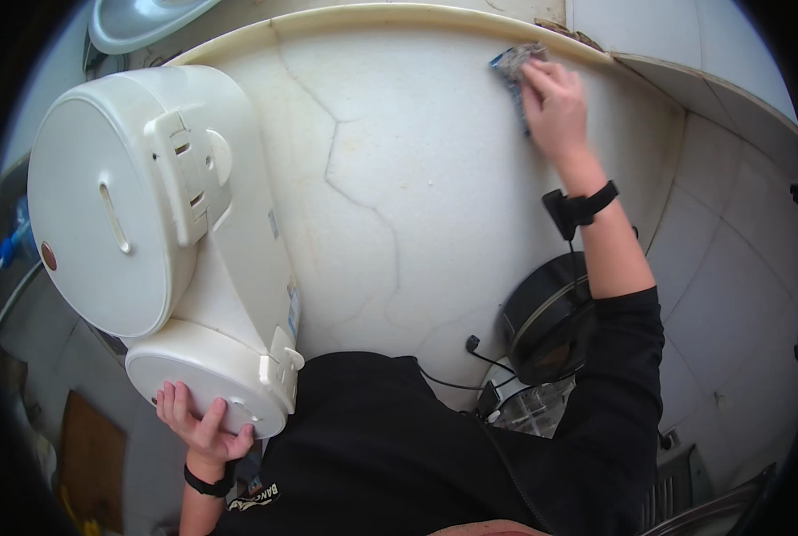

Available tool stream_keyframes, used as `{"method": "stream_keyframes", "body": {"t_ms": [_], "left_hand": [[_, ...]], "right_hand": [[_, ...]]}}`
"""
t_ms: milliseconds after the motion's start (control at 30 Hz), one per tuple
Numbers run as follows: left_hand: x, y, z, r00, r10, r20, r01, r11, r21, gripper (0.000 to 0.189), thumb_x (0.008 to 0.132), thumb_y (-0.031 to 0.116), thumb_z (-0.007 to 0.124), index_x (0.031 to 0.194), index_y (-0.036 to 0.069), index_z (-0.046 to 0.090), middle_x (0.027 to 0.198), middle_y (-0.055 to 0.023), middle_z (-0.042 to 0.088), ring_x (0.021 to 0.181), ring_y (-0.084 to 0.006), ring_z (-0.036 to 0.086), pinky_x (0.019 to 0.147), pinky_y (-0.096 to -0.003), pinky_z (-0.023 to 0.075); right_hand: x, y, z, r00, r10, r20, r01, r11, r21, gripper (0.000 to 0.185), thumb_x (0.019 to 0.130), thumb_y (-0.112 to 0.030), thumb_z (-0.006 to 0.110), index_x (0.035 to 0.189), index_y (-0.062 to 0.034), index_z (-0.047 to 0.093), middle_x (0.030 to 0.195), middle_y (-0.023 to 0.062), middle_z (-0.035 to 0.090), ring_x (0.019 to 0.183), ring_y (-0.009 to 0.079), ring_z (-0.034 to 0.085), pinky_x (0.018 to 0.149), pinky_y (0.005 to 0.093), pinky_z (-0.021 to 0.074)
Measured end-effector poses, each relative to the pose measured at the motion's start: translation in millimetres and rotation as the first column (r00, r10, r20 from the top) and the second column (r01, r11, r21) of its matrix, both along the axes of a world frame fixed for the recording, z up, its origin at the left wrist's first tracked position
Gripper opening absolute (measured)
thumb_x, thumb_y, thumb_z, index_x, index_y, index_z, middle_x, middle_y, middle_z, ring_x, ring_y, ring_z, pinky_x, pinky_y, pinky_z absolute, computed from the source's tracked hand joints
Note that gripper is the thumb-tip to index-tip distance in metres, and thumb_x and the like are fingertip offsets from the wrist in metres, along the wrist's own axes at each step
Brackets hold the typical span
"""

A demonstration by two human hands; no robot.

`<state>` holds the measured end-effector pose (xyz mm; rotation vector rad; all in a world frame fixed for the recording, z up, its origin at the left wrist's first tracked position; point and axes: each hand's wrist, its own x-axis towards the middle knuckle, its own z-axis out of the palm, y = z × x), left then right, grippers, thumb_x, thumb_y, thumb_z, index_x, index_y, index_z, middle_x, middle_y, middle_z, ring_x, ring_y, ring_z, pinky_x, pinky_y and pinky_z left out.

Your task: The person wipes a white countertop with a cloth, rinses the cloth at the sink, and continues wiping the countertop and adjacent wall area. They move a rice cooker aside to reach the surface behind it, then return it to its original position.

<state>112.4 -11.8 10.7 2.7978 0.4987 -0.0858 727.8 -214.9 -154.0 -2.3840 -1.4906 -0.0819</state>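
Note:
In my right hand (554, 110) is a crumpled grey-and-blue cloth (521, 63), pressed to the white countertop (439, 167) near its far raised rim. A black band with a small black device circles that wrist. My left hand (201, 425) rests with spread fingers on the lid of a smaller white plastic container (198, 375). Directly beyond that one stands a larger white plastic container (104, 214) with a latch on its side. Fine dark cracks run across the countertop between the containers and my right arm.
By my right elbow stands a round black appliance (546, 321), with a black plug (472, 343) and its cord beside it. A clear-and-white container (533, 409) sits partly behind my sleeve. Tiled wall (727, 234) bounds the right. A metal basin (147, 23) lies at the far left.

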Motion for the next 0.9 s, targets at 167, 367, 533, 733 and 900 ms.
{"method": "stream_keyframes", "body": {"t_ms": [167,367,533,733,900], "left_hand": [[1.5,-0.3,-1.0,1.0,-0.003,0.015,0.003,1.0,0.007,0.065,0.087,0.062,0.064,0.136,0.021,0.059,0.155,-0.0298,0.042,0.145,-0.0508,0.037,0.12,-0.0641,0.0231],[-1.2,1.6,-0.1,0.999,-0.033,-0.003,0.033,0.999,0.011,0.069,0.089,0.061,0.062,0.143,0.019,0.054,0.157,-0.0309,0.039,0.145,-0.0531,0.035,0.118,-0.0669,0.0244],[-0.6,4.8,-0.1,0.997,-0.071,-0.011,0.071,0.997,0.013,0.073,0.09,0.06,0.06,0.148,0.017,0.049,0.16,-0.0328,0.035,0.146,-0.0561,0.032,0.116,-0.0706,0.0251],[2.3,5.3,-2.1,0.996,-0.086,0.036,0.085,0.996,0.012,0.072,0.092,0.056,0.057,0.15,0.015,0.046,0.159,-0.0356,0.033,0.145,-0.0572,0.032,0.116,-0.0727,0.0238],[-1.3,5.9,-1.6,0.998,-0.054,0.042,0.055,0.998,-0.035,0.072,0.092,0.054,0.057,0.153,0.017,0.046,0.161,-0.0348,0.032,0.147,-0.0563,0.031,0.116,-0.0725,0.0235]], "right_hand": [[-120.2,-5.0,6.7,0.897,0.436,-0.07,-0.442,0.887,-0.131,0.031,0.08,-0.006,0.07,0.108,-0.0205,0.075,0.104,-0.0002,0.072,0.083,0.0192,0.064,0.074,0.0328,0.0501],[-7.8,-58.5,-15.9,0.999,0.037,0.015,-0.035,0.992,-0.125,0.027,0.082,-0.002,0.065,0.105,-0.014,0.072,0.108,0.0051,0.072,0.093,0.0305,0.066,0.08,0.0423,0.055],[163.0,-178.7,-21.4,0.741,-0.642,0.196,0.667,0.738,-0.105,0.029,0.097,-0.024,0.065,0.119,-0.0093,0.074,0.114,0.0198,0.071,0.107,0.041,0.067,0.092,0.0481,0.0543],[142.6,-168.3,-17.4,0.738,-0.653,0.171,0.672,0.735,-0.092,0.026,0.095,-0.02,0.064,0.114,-0.0069,0.074,0.113,0.0198,0.072,0.107,0.0415,0.067,0.093,0.0479,0.0545],[31.0,-119.0,0.7,0.996,-0.092,0.019,0.094,0.985,-0.144,0.022,0.084,-0.009,0.075,0.106,-0.0132,0.075,0.107,0.0013,0.071,0.098,0.0264,0.065,0.083,0.0407,0.0568]]}}
